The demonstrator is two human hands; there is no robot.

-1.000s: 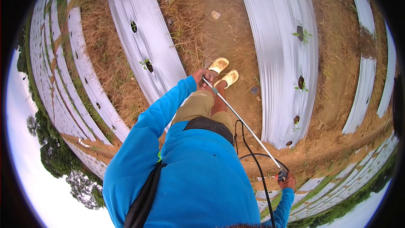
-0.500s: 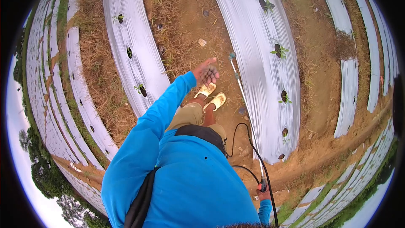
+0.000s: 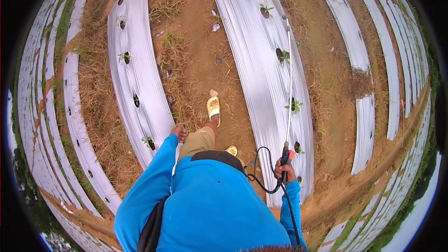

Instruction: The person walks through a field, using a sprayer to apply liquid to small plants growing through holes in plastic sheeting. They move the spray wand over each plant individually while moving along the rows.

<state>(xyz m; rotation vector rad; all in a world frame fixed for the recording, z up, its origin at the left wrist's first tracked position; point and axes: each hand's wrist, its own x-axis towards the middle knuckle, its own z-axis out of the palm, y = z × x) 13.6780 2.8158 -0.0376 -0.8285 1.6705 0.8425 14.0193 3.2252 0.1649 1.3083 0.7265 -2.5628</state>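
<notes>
My right hand (image 3: 285, 171) is wrapped round the black handle of a sprayer wand (image 3: 290, 79), which has a red part beside the grip. The long thin lance points forward over the silvery plastic-covered bed (image 3: 266, 84) on the right, and its nozzle (image 3: 285, 17) is at the far end. A black hose (image 3: 267, 190) loops from the handle toward my waist. Small green seedlings (image 3: 295, 106) grow from holes in the plastic close to the lance. My left hand (image 3: 179, 133) hangs empty by my left thigh, its fingers loosely bent, near the edge of the left bed (image 3: 154, 93).
I stand on a brown soil path (image 3: 196, 42) between two beds, one light clog (image 3: 213, 106) forward and the other partly hidden. Dry grass (image 3: 102, 112) lines the paths. More plastic-covered rows (image 3: 340, 18) run on both sides. Bits of litter (image 3: 215, 27) lie on the soil.
My right hand has come forward with the wand, whose lance has swung from the bed's near edge out over the bed. My left hand has drawn back to my thigh. One foot has stepped ahead.
</notes>
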